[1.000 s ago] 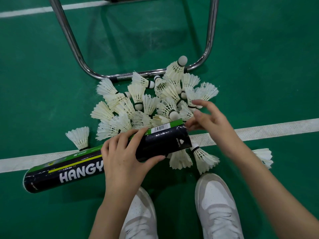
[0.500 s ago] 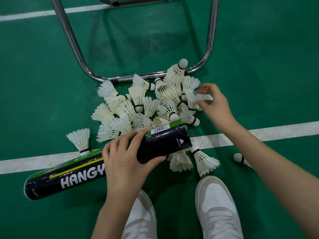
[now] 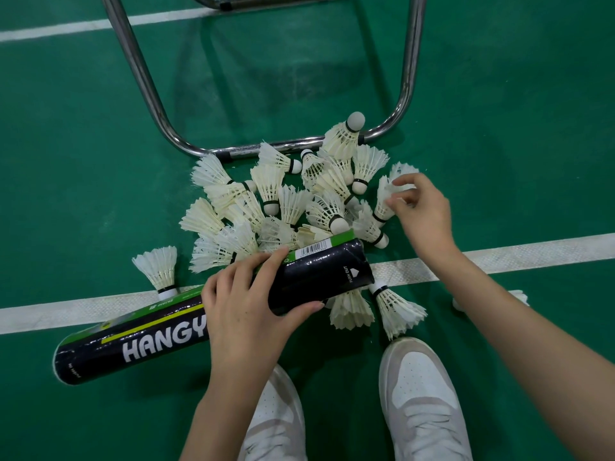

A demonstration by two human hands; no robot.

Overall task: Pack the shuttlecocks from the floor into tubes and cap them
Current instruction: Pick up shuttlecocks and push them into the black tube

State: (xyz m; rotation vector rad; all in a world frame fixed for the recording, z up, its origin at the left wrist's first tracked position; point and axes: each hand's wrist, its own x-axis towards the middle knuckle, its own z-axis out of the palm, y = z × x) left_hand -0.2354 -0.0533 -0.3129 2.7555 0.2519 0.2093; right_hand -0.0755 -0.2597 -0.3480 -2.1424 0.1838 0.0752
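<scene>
Fingers point(image 3: 397, 189) of our right hand point(image 3: 424, 216) pinch the feathers of one shuttlecock point(image 3: 387, 197) at the right edge of the pile point(image 3: 283, 207), while our left hand point(image 3: 246, 304) curls round the black tube point(image 3: 319, 281), thumb on the near side and fingers over the top. We see the tube lying tilted on the green floor point(image 3: 83, 144) across a white line point(image 3: 499, 257), its right end just beside the pile. The pile sits against a chrome frame point(image 3: 146, 84), and our white shoes point(image 3: 422, 394) are below.
</scene>
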